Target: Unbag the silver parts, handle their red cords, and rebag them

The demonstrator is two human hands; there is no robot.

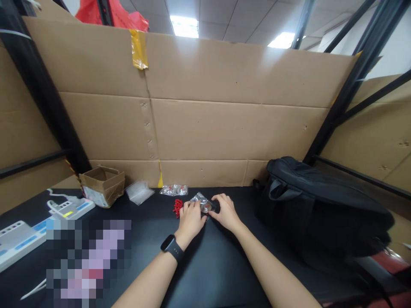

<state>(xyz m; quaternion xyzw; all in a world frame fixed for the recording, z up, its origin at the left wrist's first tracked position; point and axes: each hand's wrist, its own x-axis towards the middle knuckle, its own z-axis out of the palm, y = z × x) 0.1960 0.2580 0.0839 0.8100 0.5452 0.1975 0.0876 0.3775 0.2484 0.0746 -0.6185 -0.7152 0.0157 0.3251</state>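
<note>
At far left, 2 white power strips (19, 239) are seen on the black table (218, 265), w/ a white cable beside them. A pixelated patch lies just right of the strips; nothing can be told of what is under it. Further back, a small open cardboard box (102, 185) is set near the cardboard wall (224, 128), and a flat clear bag (138, 191) is laid just right of it. A second clear packet w/ red bits (174, 190) is laid next, close to the wall.

Toward centre, a small heap of red parts (177, 207) is found just beside the left hand (190, 220). A black watch (172, 248) is worn on that wrist. The hand is seen from the back, palm down, fingers curled onto the left edge of the small clear pouch (203, 203). Its fingertips are hidden, so it cannot be told whether the pouch is gripped or only pressed.

The pouch lies on the table btwn both hands, approx. mid-table, in front of the wall, w/ a round dark and red item inside.

The right hand (226, 211) is placed on the pouch's right side, thumb and fingers closed on it.

At right, a large black bag (321, 205) is set on the table, apart from the hands. Black frame bars are seen at both sides.
</note>
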